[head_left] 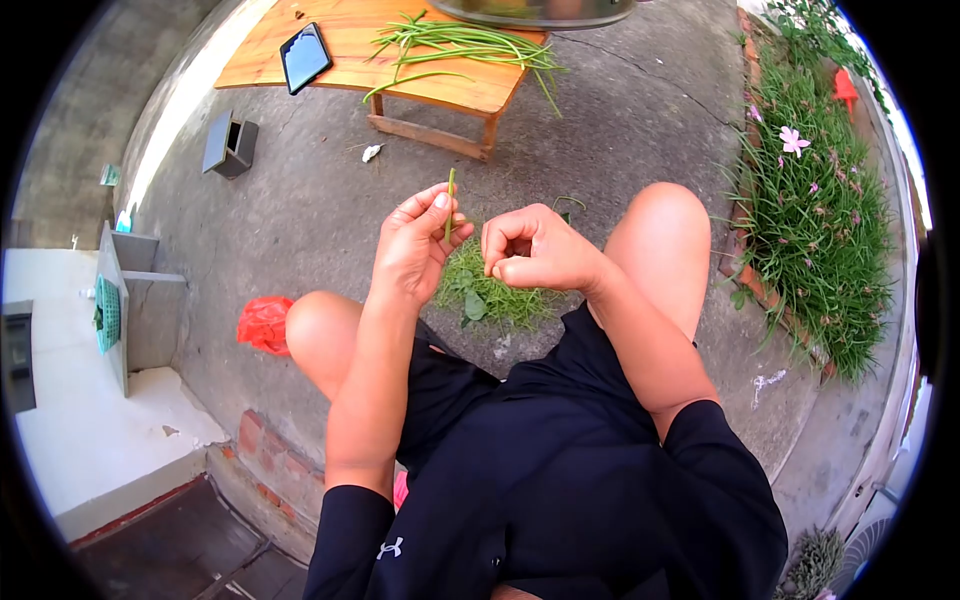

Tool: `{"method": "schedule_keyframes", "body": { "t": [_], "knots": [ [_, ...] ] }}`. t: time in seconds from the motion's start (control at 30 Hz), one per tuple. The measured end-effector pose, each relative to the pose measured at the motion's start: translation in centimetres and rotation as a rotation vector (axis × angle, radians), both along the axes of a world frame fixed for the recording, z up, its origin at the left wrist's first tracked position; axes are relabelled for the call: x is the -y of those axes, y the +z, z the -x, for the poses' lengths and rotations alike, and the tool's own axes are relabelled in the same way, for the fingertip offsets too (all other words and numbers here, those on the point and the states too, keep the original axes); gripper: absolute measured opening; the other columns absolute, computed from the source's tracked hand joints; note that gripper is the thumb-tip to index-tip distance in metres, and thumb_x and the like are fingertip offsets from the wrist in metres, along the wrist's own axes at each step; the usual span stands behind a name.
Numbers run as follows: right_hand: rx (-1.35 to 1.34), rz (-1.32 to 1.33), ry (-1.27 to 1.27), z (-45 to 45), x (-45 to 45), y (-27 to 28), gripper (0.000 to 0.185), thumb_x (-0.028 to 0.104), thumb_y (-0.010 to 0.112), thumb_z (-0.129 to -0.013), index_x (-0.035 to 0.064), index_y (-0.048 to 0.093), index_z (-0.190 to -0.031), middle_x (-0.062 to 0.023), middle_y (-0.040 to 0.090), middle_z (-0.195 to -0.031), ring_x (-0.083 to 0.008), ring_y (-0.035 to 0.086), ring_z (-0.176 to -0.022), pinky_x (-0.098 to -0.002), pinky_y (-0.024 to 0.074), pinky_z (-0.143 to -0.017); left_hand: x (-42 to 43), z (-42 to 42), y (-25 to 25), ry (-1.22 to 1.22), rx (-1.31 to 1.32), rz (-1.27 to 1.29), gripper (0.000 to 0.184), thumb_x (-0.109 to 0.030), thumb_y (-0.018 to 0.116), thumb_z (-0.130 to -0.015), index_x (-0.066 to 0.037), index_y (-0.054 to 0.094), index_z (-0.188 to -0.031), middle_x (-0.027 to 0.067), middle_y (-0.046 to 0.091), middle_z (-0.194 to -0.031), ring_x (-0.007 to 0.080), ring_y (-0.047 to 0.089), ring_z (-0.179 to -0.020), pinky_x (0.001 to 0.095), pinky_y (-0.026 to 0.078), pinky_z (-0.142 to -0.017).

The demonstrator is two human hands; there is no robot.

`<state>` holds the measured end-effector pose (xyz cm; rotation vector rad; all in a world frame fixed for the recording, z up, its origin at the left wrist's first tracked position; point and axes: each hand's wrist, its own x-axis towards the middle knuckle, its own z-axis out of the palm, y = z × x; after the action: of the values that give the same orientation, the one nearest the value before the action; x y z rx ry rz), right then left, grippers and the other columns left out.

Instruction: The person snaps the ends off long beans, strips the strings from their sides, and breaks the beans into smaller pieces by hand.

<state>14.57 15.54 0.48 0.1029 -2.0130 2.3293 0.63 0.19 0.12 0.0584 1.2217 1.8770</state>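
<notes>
My left hand is raised in front of my lap and pinches a short green stem upright between thumb and fingers. Just right of it, my right hand is closed, thumb against curled fingers; whatever it may hold is hidden. A thin green strand shows behind its knuckles. Below both hands, a heap of thin green strips and a few leaves lies on the ground between my knees.
Long green stems and a tablet-like device lie on a low wooden table. A metal pan partly shows above it. A grey box and red plastic bag are at left, a planted bed at right.
</notes>
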Motion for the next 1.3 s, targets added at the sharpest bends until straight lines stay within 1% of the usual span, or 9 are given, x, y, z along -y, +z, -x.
{"method": "schedule_keyframes", "body": {
  "t": [0.1,0.2,0.23,0.33,0.47,0.6,0.87,1.07,1.3],
  "knots": [
    [0.007,0.345,0.315,-0.5,-2.0,0.7,0.013,0.01,0.073,-0.079,-0.0014,0.069,-0.08,-0.0013,0.062,-0.077,-0.0077,0.055,-0.071,-0.0272,0.0438,-0.062,0.4,0.6,0.1,-0.015,0.064,-0.042,0.018,-0.011,0.063,-0.099,-0.005,0.065,-0.117,0.0013,0.067,-0.093,0.0135,0.066,-0.083,0.0341,0.058,-0.083],
    [0.236,-0.106,0.208,-0.4,-3.2,1.6,0.013,0.013,0.073,-0.081,0.0015,0.073,-0.088,-0.0038,0.064,-0.076,-0.0064,0.057,-0.072,-0.0243,0.0429,-0.059,0.3,0.6,0.3,-0.061,0.092,-0.061,0.019,-0.011,0.062,-0.099,-0.005,0.064,-0.118,0.0017,0.067,-0.093,0.0131,0.065,-0.082,0.0342,0.058,-0.083],
    [0.172,-0.432,0.02,-0.1,-3.1,0.3,0.015,0.015,0.073,-0.085,0.0034,0.075,-0.094,-0.0059,0.066,-0.078,-0.0076,0.06,-0.071,-0.0256,0.0463,-0.061,0.2,0.3,0.3,-0.081,0.091,-0.068,0.019,-0.011,0.063,-0.099,-0.005,0.065,-0.118,0.0021,0.067,-0.093,0.0131,0.065,-0.082,0.0341,0.058,-0.083],
    [-0.106,-0.657,-0.529,0.7,-1.5,-1.1,0.011,0.011,0.074,-0.088,0.005,0.075,-0.097,-0.0047,0.066,-0.08,-0.01,0.062,-0.076,-0.0283,0.0503,-0.069,0.0,-0.3,0.2,-0.127,0.044,-0.072,0.019,-0.01,0.063,-0.099,-0.003,0.066,-0.117,0.0032,0.067,-0.093,0.0132,0.065,-0.082,0.0339,0.058,-0.083],
    [0.102,0.096,-0.469,1.5,-0.5,-0.9,0.019,0.007,0.07,-0.091,-0.0018,0.071,-0.109,-0.0048,0.069,-0.087,-0.0109,0.064,-0.075,-0.0253,0.0539,-0.073,-0.6,-1.3,0.0,-0.115,-0.135,-0.054,0.02,-0.006,0.063,-0.098,-0.002,0.067,-0.117,0.0042,0.068,-0.093,0.0131,0.065,-0.084,0.0325,0.059,-0.082],
    [0.087,0.32,-0.477,1.4,-0.5,-0.9,0.015,0.006,0.068,-0.092,-0.0042,0.069,-0.103,-0.0057,0.069,-0.087,-0.0117,0.066,-0.074,-0.0262,0.0553,-0.068,-0.9,-1.6,-0.8,-0.086,-0.482,0.035,0.021,0.0,0.061,-0.098,-0.002,0.068,-0.117,0.0038,0.067,-0.094,0.0128,0.065,-0.086,0.0295,0.057,-0.08],
    [0.161,0.475,-0.41,1.1,-1.2,-0.6,0.014,0.01,0.068,-0.093,-0.0019,0.069,-0.1,-0.0074,0.07,-0.086,-0.0144,0.067,-0.074,-0.027,0.0545,-0.068,-1.0,-1.8,-0.6,-0.016,-1.1,0.075,0.024,0.007,0.062,-0.094,-0.004,0.074,-0.112,0.0068,0.064,-0.103,0.0133,0.064,-0.086,0.0254,0.055,-0.077],
    [0.157,0.445,-0.386,1.1,-1.5,-1.0,0.015,0.012,0.07,-0.093,-0.0014,0.069,-0.099,-0.0069,0.07,-0.086,-0.0146,0.067,-0.075,-0.027,0.054,-0.069,-1.0,-2.3,0.1,0.02,-1.314,0.107,0.037,0.017,0.06,-0.088,-0.008,0.077,-0.109,0.0056,0.065,-0.097,0.013,0.063,-0.084,0.0251,0.053,-0.075],
    [0.178,0.52,-0.33,0.8,-1.8,-0.6,0.016,0.015,0.072,-0.093,0.0,0.07,-0.098,-0.007,0.07,-0.087,-0.015,0.068,-0.076,-0.0285,0.0555,-0.072,-1.1,-2.6,0.6,0.061,-1.342,0.114,0.04,0.019,0.06,-0.085,-0.009,0.078,-0.108,0.0052,0.064,-0.094,0.013,0.062,-0.082,0.025,0.052,-0.073]
  ]
}}
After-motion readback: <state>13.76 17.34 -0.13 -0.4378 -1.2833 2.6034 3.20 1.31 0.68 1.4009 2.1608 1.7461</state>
